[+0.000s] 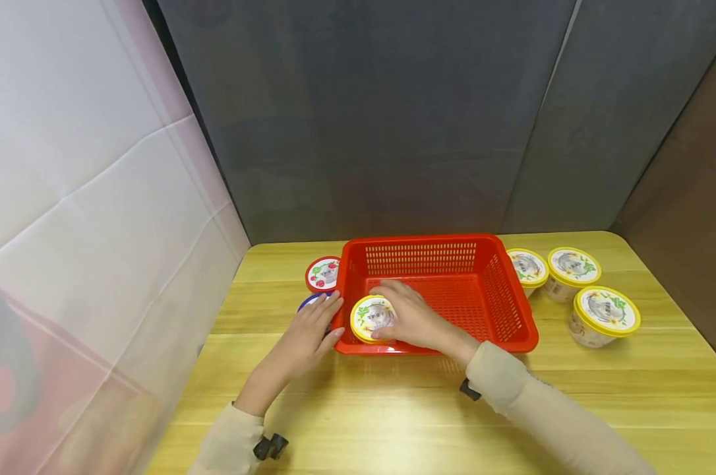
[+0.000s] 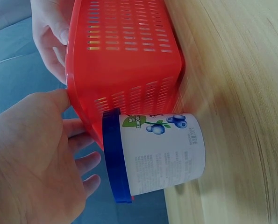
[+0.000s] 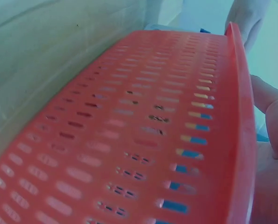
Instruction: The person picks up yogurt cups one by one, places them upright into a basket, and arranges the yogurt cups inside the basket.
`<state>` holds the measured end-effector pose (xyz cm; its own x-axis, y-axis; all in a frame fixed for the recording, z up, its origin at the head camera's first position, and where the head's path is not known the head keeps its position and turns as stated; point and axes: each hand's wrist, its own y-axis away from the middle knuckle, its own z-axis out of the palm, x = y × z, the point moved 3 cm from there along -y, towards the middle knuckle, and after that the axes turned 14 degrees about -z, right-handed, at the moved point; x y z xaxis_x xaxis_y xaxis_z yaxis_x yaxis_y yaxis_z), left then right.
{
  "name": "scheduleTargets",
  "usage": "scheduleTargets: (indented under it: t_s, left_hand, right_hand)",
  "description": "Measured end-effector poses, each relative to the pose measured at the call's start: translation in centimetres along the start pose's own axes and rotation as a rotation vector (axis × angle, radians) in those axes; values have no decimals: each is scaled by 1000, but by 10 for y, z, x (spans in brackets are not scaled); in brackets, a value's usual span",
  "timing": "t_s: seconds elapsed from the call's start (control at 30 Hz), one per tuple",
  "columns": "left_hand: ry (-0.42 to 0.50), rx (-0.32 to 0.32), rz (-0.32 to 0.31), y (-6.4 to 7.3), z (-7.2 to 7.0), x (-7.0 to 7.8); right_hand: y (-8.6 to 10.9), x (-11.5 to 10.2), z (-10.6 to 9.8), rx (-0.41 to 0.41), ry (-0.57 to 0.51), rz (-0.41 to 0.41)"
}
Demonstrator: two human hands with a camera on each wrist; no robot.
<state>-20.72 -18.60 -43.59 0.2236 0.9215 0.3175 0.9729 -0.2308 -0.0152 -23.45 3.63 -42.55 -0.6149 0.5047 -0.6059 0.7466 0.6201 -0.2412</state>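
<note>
The round tub has a yellow rim and a white lid printed with plants; it is in the front left corner of the red, rectangular, slotted basket. The right hand grips it, thumb and fingers curled. The left hand, fingers extended, holds nothing and touches the basket rim. The counter is wood-grained.

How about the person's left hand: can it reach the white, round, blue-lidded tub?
Probably yes: the left hand is close beside that tub, and nothing visible blocks its blue lid.
</note>
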Motion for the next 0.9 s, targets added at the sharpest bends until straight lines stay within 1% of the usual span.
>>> scheduleTargets:
  t_s: [0.1, 0.23, 0.43, 0.7, 0.9]
  left_hand:
    - [-1, -5, -6, 0, 0, 0]
    - [-4, 0, 3, -1, 1, -1]
    - [-1, 9, 5, -1, 1, -2]
    - [-3, 8, 3, 0, 0, -2]
    - [-1, 8, -2, 0, 1, -2]
  right_hand:
    - [2, 0, -4, -5, 21, -13]
    - [7, 1, -9, -22, 59, -29]
    - [16, 4, -18, -29, 108, -20]
    - [34, 10, -34, -15, 155, -34]
    - [51, 20, -47, -10, 180, -54]
